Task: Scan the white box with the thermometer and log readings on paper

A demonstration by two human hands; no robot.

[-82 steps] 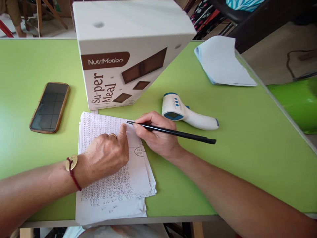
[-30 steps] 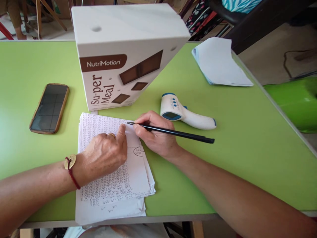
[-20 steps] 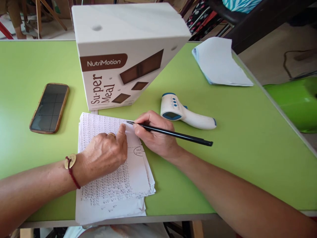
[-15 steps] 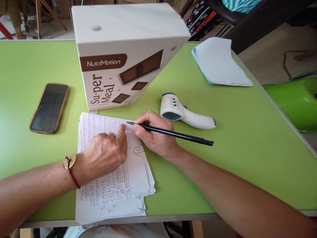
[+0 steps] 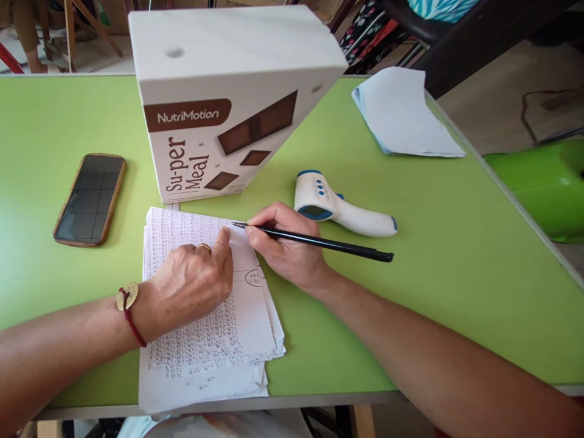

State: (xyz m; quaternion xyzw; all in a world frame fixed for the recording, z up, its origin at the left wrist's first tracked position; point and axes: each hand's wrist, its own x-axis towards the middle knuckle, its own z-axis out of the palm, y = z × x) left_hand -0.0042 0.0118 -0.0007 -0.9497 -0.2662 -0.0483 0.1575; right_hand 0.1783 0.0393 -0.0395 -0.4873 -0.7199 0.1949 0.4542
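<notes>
A stack of white paper sheets (image 5: pixel 249 310) covered in dense handwritten rows lies near the table's front edge. My left hand (image 5: pixel 196 277) rests on it, index finger stretched out near the top of the writing and the other fingers curled underneath, partly hidden. Between the thumb and fingers of my right hand (image 5: pixel 289 246) is a black pen (image 5: pixel 328 244). Its tip is at the top right part of the sheet, just right of my left index finger. A white and blue infrared thermometer (image 5: pixel 347 213) lies just beyond my right hand.
A large white NutriMotion box (image 5: pixel 237 45) stands behind the papers. At the left lies a phone (image 5: pixel 90 199) in a brown case. Folded white paper (image 5: pixel 406 115) sits at the far right of the green table (image 5: pixel 456 255). Beyond the right edge is a green object (image 5: pixel 542 188).
Almost nothing differs. The whole view has shifted very slightly, and both hands and the pen keep nearly the same place on the paper.
</notes>
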